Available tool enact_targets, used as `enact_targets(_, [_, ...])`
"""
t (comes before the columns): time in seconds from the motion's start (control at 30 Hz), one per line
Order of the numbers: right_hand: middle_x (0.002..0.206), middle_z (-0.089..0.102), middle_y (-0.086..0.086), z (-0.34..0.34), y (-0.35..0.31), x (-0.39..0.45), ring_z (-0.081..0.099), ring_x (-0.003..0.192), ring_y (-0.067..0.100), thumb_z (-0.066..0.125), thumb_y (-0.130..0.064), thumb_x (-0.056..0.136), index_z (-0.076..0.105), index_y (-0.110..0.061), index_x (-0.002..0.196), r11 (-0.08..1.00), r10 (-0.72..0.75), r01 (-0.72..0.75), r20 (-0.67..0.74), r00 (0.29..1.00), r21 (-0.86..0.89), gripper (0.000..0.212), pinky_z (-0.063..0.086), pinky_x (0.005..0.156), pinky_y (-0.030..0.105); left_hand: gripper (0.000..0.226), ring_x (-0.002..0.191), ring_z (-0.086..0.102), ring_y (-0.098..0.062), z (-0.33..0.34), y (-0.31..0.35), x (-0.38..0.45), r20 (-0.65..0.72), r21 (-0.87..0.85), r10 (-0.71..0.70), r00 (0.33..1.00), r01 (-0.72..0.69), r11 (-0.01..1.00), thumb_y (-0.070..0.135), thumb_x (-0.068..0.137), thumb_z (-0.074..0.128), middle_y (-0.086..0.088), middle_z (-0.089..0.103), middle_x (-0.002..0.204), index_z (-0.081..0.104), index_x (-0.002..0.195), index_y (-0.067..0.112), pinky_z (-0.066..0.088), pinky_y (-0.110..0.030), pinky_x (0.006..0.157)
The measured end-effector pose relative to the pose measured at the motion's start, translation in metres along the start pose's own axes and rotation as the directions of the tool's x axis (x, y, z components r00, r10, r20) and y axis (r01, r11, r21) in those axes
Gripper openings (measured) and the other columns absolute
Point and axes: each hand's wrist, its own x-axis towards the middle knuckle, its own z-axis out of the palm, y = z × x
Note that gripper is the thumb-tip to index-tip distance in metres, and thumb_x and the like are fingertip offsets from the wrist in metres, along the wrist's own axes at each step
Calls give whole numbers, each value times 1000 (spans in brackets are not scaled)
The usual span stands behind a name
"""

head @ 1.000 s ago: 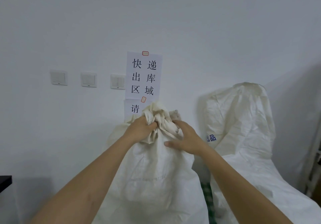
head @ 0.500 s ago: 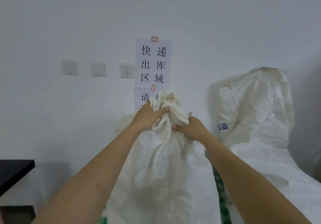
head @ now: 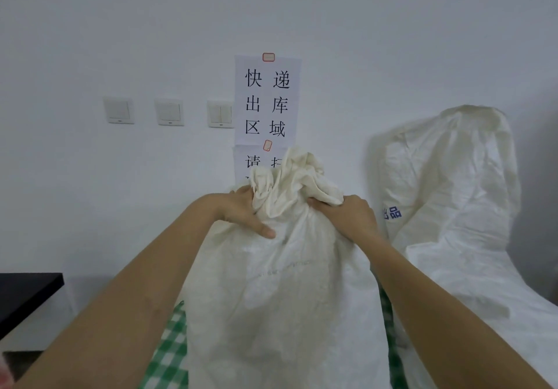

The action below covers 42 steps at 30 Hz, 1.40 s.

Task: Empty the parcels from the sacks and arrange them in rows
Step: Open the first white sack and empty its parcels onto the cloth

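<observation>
A full cream woven sack (head: 280, 298) stands upright right in front of me, its top bunched into a crumpled neck. My left hand (head: 241, 213) grips the left side of that neck, thumb lying across the front of the cloth. On the right side of the neck, my right hand (head: 347, 216) grips the gathered cloth. A second white sack (head: 447, 207) with blue print leans against the wall to the right. No parcels are visible; the sacks hide their contents.
The sacks rest on a green-and-white checked cloth (head: 169, 349). A black tabletop (head: 27, 295) juts in at the lower left. On the white wall behind hang a paper sign (head: 267, 101) with characters and three light switches (head: 169, 112).
My hands have shifted on the sack's neck: the left hand slid lower with its thumb across the front, the right moved out to the right side. The checked cloth has come into view.
</observation>
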Motion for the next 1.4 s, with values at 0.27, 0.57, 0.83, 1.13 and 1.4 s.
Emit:
enact_targets(0.27, [122, 52, 1, -11, -8, 8, 55, 103, 21, 74, -59, 73, 35, -12, 138, 995, -7, -22, 284, 959, 99, 89, 44, 77, 31, 64, 127, 47, -20, 28, -21, 14, -210, -201, -12, 978, -31, 979, 36, 86, 68, -1, 50, 141, 41, 142, 21, 37, -27, 100])
enact_targets(0.57, [130, 54, 5, -14, 3, 20, 50, 121, 28, 73, -65, 68, 47, -11, 134, 991, 106, -129, 444, 890, 21, 89, 41, 101, 36, 76, 130, 44, -19, 39, -21, 30, -243, -270, -28, 970, -40, 962, 46, 83, 67, 5, 44, 145, 30, 147, 27, 36, -34, 105])
enact_targets(0.83, [109, 62, -6, -6, 6, 14, 57, 98, 17, 71, -54, 79, 59, -23, 115, 989, -50, -4, 354, 934, 151, 49, 43, 83, 28, 102, 125, 44, -20, 37, -30, 39, 18, -249, -206, 978, 204, 947, 51, 68, 80, 5, 41, 140, 23, 148, 23, 42, -33, 96])
enact_targets(1.13, [93, 60, 1, 14, 3, 8, 55, 87, 22, 61, -42, 90, 57, -12, 100, 990, -39, 25, 101, 994, 138, 32, 46, 77, 33, 70, 128, 46, -28, 58, -29, 43, -91, -373, -269, 959, 218, 902, 31, 83, 72, -5, 46, 143, 39, 143, 14, 41, -36, 102])
enact_targets(1.4, [109, 69, 6, 10, 9, 21, 67, 98, 24, 81, -26, 75, 63, -15, 112, 850, 29, -262, 456, 889, 456, 42, 52, 94, 44, 64, 111, 58, -30, 85, -26, 45, -321, -551, -280, 905, 62, 832, 46, 79, 73, -7, 61, 123, 53, 132, 15, 50, -38, 89])
